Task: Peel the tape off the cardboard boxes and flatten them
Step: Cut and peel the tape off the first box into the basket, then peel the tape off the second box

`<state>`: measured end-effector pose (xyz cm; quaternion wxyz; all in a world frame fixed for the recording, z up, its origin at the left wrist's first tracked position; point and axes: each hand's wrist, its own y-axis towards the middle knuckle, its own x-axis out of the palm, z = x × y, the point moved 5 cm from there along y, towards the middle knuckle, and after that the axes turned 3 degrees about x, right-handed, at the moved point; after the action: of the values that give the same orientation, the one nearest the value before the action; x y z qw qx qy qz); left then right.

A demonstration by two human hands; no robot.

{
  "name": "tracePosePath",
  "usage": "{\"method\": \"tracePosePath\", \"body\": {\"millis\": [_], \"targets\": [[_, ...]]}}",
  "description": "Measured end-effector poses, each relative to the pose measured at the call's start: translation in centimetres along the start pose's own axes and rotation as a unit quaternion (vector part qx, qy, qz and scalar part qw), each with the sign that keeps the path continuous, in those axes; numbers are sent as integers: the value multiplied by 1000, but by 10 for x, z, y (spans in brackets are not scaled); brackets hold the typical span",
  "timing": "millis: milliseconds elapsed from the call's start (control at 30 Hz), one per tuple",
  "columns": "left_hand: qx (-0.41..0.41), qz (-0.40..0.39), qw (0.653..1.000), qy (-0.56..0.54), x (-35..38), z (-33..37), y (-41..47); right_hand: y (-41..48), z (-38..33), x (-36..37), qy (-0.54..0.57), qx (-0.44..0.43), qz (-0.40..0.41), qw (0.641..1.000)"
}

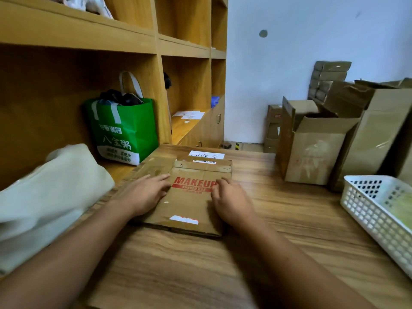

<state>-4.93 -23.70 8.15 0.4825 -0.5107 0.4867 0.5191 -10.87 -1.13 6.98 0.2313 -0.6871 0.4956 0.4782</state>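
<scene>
Atop the flattened box (189, 204) — 2 hands (145, 194) (230, 202), palms down.

We seem to be in a storeroom: wooden shelves (156, 41) on the left, cardboard boxes (318, 150) piled far right beyond our worktop (278, 219).

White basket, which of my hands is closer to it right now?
Right. The right hand is on the right edge of the box, the side toward the basket; the left hand rests on its left edge, farther away.
</scene>
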Motion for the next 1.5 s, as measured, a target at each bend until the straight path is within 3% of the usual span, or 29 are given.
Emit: {"method": "tracePosePath", "body": {"millis": [233,433,633,767,933,1067,1500], "targets": [[73,119,986,-94,-32,101,-30,-59,22,-52,79,-23,40,996],[168,117,963,-173,-2,211,-70,-152,79,-87,12,-49,46,998],[200,58,951,-229,40,279,-93,-240,138,-169,-50,-53,187,980],[205,56,955,-207,48,292,-94,-280,176,-218,-107,-28,247,963],[205,50,957,-200,51,293,-93,-300,228,-213,-199,59,174,963],[207,49,959,-186,50,296,-94,-300,248,-196,-238,73,134,959],[217,65,953,-202,54,294,-96,-328,274,-192,-244,90,213,942]]}}
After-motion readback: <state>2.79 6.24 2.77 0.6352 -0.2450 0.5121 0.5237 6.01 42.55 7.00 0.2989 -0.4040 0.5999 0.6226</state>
